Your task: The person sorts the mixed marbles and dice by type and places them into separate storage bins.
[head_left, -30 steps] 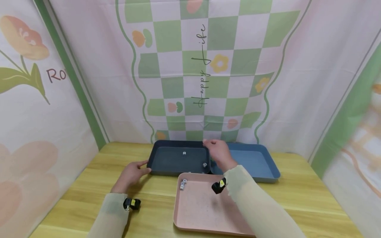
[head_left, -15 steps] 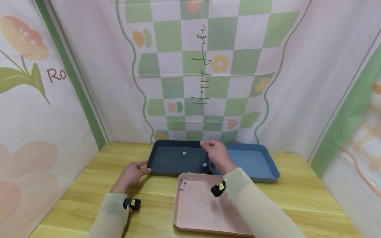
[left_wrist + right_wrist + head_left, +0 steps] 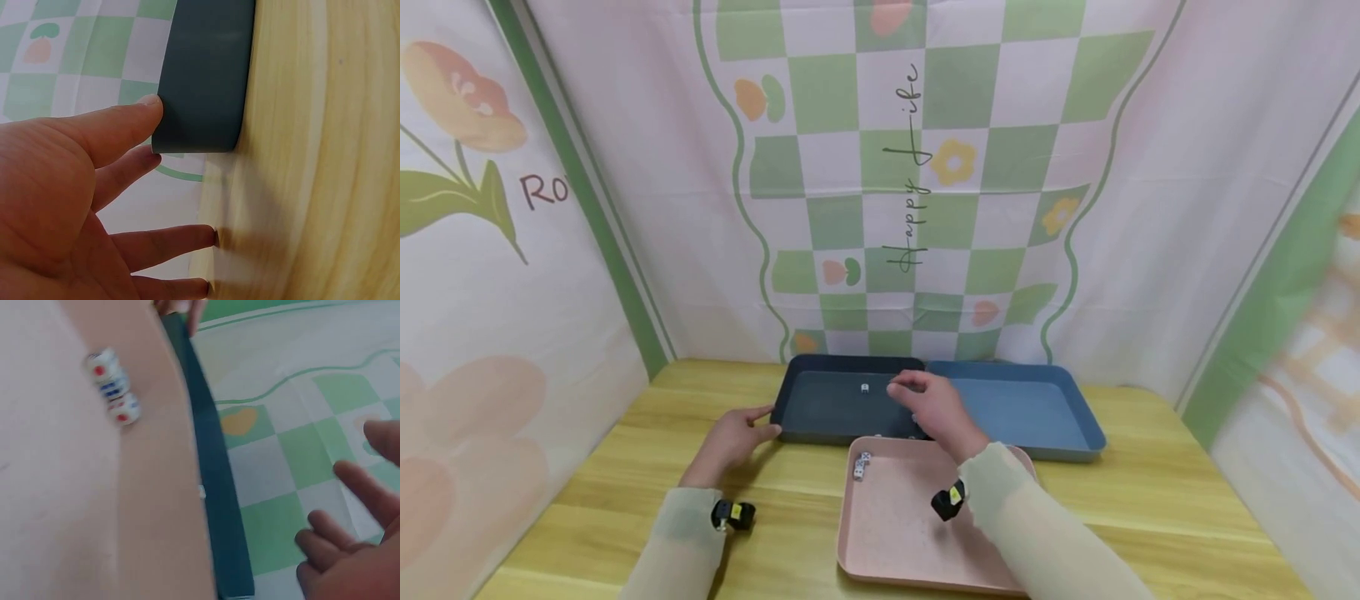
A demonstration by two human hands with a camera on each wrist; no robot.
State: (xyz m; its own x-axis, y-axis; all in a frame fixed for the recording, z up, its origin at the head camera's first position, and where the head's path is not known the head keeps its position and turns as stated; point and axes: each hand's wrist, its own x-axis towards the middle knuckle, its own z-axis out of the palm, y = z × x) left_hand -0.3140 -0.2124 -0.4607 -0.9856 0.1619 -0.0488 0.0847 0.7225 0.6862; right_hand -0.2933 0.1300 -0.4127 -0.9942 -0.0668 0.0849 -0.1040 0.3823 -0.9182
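Note:
My left hand [image 3: 730, 440] touches the left end of the dark tray [image 3: 820, 400]. In the left wrist view its thumb [image 3: 125, 128] is at the tray's rim, with the other fingers straight and spread. My right hand [image 3: 936, 408] hovers over the dark tray's right part, its thumb and fingers apart and nothing between them in the right wrist view. A white die [image 3: 865, 388] lies in the middle of the dark tray. More dice show at its near wall, partly hidden by the pink tray's rim; another is mostly covered by my right hand.
The pink tray [image 3: 917, 517] stands in front, with a few dice [image 3: 861, 465] clustered in its far left corner. A blue tray [image 3: 1022, 408] sits right of the dark one. Behind them hangs a checkered curtain [image 3: 891, 208], close to the wooden table's [image 3: 775, 517] far edge.
My right hand has come down and to the left, from the rim where the dark and blue trays meet to over the dark tray. The left hand stays put.

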